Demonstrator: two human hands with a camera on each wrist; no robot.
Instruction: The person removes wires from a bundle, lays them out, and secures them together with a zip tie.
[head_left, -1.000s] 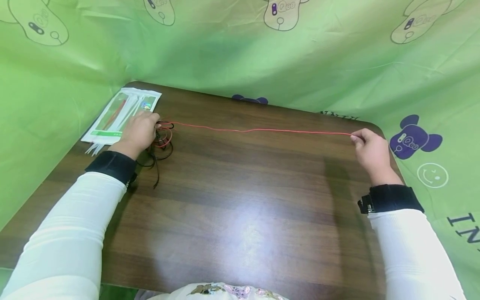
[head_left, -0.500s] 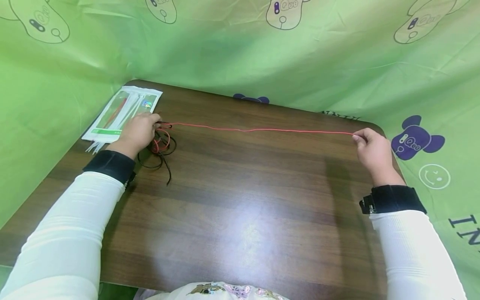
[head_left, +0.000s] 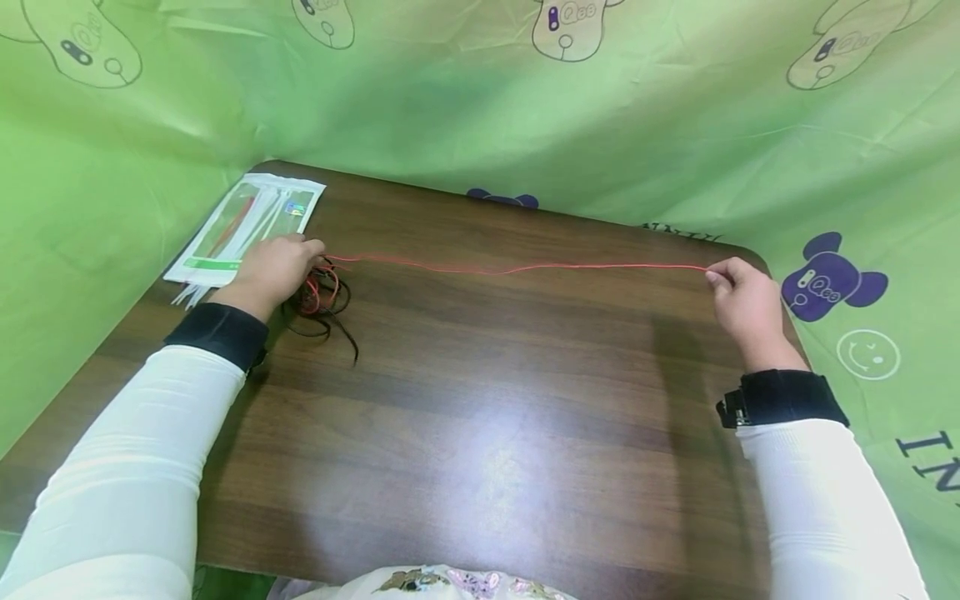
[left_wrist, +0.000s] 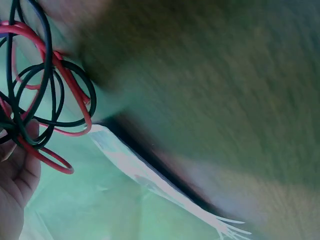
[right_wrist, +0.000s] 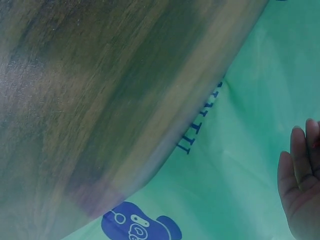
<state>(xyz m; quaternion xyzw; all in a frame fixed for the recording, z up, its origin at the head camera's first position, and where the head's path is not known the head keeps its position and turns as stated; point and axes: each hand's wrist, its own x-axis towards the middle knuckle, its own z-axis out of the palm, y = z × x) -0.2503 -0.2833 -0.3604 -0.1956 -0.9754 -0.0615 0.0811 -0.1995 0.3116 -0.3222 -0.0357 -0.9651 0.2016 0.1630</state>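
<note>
My left hand (head_left: 273,271) grips a loose bundle of red and black wires (left_wrist: 48,55) at the table's far left. Several loops dangle from the fingers, and a black end hangs to the right. From that bundle a red wire (head_left: 570,267) runs across the far side of the table with a slight sag. My right hand (head_left: 750,304) pinches its other end between thumb and index finger near the right edge. In the right wrist view only part of the right hand (right_wrist: 302,180) shows, palm visible. The left fingertips are partly hidden behind loops in the left wrist view.
A clear-windowed white bag of cable ties (head_left: 288,225) lies at the back left, partly behind the left hand, with tie ends poking out. The brown wooden table (head_left: 450,375) is bounded by a green printed cloth (head_left: 450,108) at the back and sides.
The stretched red wire has slackened a little and hangs slightly lower near the left hand. The dangling black end has swung to the right. My right hand has barely moved.
</note>
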